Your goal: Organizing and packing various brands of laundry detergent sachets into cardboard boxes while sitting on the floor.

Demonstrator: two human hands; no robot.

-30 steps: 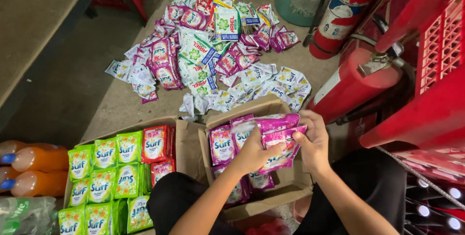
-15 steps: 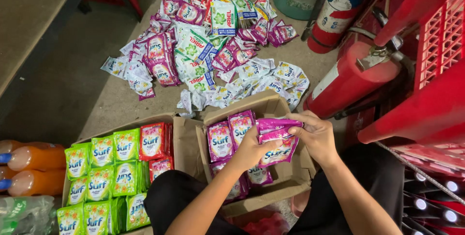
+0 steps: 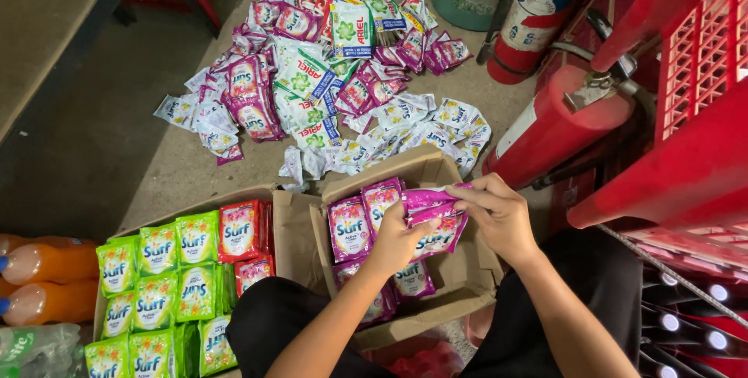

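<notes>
Two bare hands, left hand and right hand, pinch a bunch of magenta plastic sachets above an open brown cardboard box with similar sachets standing inside. Beside it, a second cardboard box holds green and red packets. Loose sachets, apparently unsorted, cover the concrete floor beyond.

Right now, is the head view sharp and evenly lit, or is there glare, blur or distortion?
Head view: mostly sharp, with soft even light; both hands, left hand and right hand, and the pink sachets show no motion blur; mild sheen on the fire extinguisher; the left floor falls into shadow; edges bend slightly from the wide lens.
</notes>
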